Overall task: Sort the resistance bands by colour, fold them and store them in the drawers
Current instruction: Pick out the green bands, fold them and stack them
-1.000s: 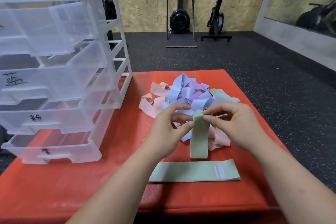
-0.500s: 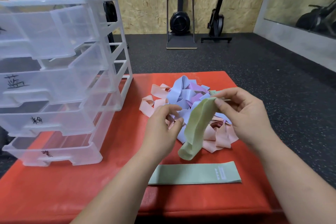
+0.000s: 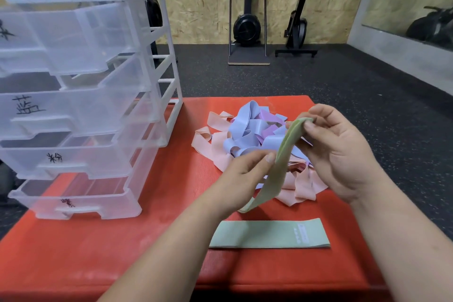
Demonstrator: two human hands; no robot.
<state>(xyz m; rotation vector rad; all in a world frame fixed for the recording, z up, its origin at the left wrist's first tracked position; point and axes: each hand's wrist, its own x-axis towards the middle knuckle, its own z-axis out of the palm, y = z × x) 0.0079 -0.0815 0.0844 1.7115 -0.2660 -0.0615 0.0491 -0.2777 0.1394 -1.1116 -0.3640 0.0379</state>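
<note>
Head view. A red mat (image 3: 122,252) on dark speckled floor carries all items.

Right hand (image 3: 343,152): raised over the mat's right half. Thumb and fingertips are closed in a pinch on the upper end of a held green band (image 3: 282,162).

Left hand (image 3: 245,174): lower and to the left, fingers curled. The thumb tip presses the same band at mid-length, and the grip reads as a pinch. The fingers behind the band are not visible.

The held green band hangs slanted between the hands, clear of the mat. Its lower loop passes behind the left wrist.

A second green band (image 3: 267,234) lies flat and folded near the mat's near edge, right of centre, apart from both hands.

A mixed pile (image 3: 250,135) of blue, pink and purple bands lies loose toward the far edge, behind the hands.

A clear drawer unit (image 3: 81,105) stands on the mat's left side. It has four drawers, each partly pulled out, with handwritten marks on the fronts.

Exercise machines (image 3: 247,27) stand against the chipboard wall beyond.
</note>
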